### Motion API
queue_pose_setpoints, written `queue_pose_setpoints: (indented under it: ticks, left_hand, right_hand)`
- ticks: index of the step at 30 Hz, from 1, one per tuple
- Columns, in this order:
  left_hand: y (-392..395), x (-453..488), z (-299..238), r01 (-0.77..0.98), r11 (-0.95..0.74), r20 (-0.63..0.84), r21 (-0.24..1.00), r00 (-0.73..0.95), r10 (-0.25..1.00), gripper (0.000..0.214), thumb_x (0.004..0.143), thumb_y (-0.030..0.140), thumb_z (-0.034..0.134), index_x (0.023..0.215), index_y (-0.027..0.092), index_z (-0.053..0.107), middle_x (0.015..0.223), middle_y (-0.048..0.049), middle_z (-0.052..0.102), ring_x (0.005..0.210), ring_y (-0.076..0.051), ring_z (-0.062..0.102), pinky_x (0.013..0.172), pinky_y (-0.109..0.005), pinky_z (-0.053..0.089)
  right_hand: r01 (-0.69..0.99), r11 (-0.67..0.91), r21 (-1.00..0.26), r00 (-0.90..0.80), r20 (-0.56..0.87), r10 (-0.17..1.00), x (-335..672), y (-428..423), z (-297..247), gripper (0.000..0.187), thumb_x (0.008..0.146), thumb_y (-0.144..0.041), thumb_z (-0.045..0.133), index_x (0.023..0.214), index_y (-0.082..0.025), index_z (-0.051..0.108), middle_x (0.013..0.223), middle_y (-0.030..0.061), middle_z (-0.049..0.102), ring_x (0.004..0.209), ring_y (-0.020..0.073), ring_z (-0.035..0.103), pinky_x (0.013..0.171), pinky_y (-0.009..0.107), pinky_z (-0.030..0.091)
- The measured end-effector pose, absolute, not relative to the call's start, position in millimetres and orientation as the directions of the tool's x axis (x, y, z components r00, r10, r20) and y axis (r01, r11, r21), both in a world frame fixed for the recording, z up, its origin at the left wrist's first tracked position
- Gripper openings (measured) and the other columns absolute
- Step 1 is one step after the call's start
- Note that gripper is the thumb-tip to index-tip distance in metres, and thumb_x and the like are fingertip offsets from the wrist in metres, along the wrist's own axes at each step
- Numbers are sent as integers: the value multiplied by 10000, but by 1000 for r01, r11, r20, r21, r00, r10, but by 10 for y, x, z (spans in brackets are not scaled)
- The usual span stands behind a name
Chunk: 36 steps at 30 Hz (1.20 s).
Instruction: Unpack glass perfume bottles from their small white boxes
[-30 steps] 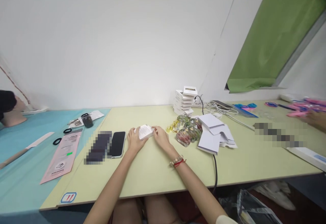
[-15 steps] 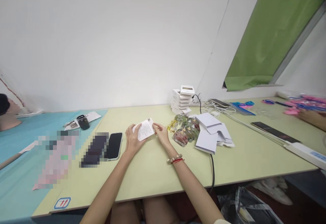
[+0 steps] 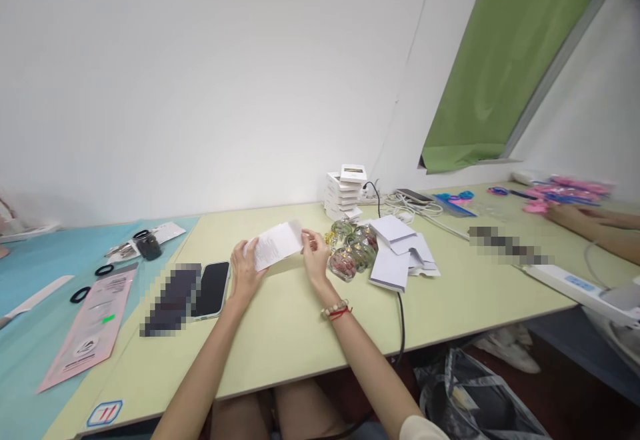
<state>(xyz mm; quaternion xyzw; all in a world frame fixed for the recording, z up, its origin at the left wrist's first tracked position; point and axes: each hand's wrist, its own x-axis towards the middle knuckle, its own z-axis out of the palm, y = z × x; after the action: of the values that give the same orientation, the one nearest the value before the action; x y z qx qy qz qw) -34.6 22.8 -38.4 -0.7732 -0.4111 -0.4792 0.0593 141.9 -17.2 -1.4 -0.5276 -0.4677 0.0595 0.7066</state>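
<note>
A small white paper box (image 3: 278, 247), printed with lines of text on the side facing me, is held above the table. My left hand (image 3: 245, 270) is closed around its left end, thumb on the near side. At the right end, my right hand (image 3: 316, 253) pinches the plain edge, which looks like an unfolded flap. Just right of that hand lie several clear round packs with coloured contents (image 3: 355, 250) and small yellow pieces (image 3: 330, 239). Loose flat white boxes (image 3: 393, 270) overlap one another farther right.
Behind the packs stands a stack of white boxes (image 3: 343, 195). Two phones, one of them the black-screened phone (image 3: 212, 289), lie left of my arm. A pink packet (image 3: 93, 327) and a dark jar (image 3: 149, 245) rest leftward. A power strip (image 3: 570, 280) and another person's hand (image 3: 565, 217) are at right.
The white box now shows longer, its right end stretched out into a plain flap. My hands have moved slightly apart. The whole view has shifted a little to the right.
</note>
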Motion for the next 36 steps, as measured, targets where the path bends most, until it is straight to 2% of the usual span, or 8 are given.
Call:
queue_pose_setpoints:
  ticks: [5,8,11,15,24,29,32,36]
  left_hand:
    - [280,-311,-477,595,-679,789,429,119,603,795,638,383,649,1306,120,307,1147,-142,337,1099,-246,365,950,-396,357]
    - [284,-317,-470,659,-640,771,395,141,621,789,639,363,646,1325,168,310,1165,-128,349,1102,-249,374,939,-397,356]
    - [261,-328,-437,742,-597,737,304,213,641,741,665,333,621,1330,201,322,1204,-121,375,1121,-260,372,934,-404,341]
    - [254,-309,-450,751,-596,694,286,267,669,686,722,423,565,1324,184,339,1255,-126,388,1156,-268,364,943,-415,330]
    - [491,-303,-785,593,-701,644,397,364,673,446,796,328,449,1209,165,488,1233,-121,437,1162,-241,387,967,-410,362]
    - [491,-315,-793,610,-697,629,378,383,677,453,774,344,477,1187,158,506,1223,-120,458,1136,-262,398,939,-430,373]
    - [423,-314,-710,642,-670,587,372,397,706,470,766,407,496,1180,184,503,1227,-109,459,1160,-280,376,919,-458,367]
    - [291,-258,-622,577,-735,560,356,498,662,486,737,452,530,1164,220,503,1100,-86,505,1074,-236,452,923,-421,361]
  right_hand:
    - [721,512,-467,136,820,556,1201,-528,336,242,882,-273,418,973,-191,627,803,45,587,633,96,542,574,207,436]
    - [815,468,-342,136,898,418,1331,-747,702,244,887,-234,404,985,-205,625,793,44,597,679,108,553,619,219,447]
    - [787,354,-505,469,863,188,1758,-895,1047,221,848,-307,469,969,-191,613,842,54,591,705,133,562,638,256,476]
    - [509,438,-741,786,608,116,2564,-1022,1146,508,786,-300,496,1264,-200,357,756,6,520,473,95,529,446,225,467]
    - [419,12,-908,846,395,357,3457,-1279,397,370,733,-241,413,1033,-148,608,942,100,615,592,175,619,474,281,514]
    - [326,15,-945,814,289,504,3482,-1265,324,520,743,-241,422,1225,-49,452,1130,189,527,834,226,614,667,351,539]
    - [535,-142,-833,774,416,477,3343,-1297,479,596,703,-267,528,1253,-56,439,1179,225,465,1082,327,482,871,476,435]
    - [863,-253,-437,505,753,422,2832,-1229,676,632,704,-269,555,1301,-133,396,1303,209,332,1220,349,313,974,534,286]
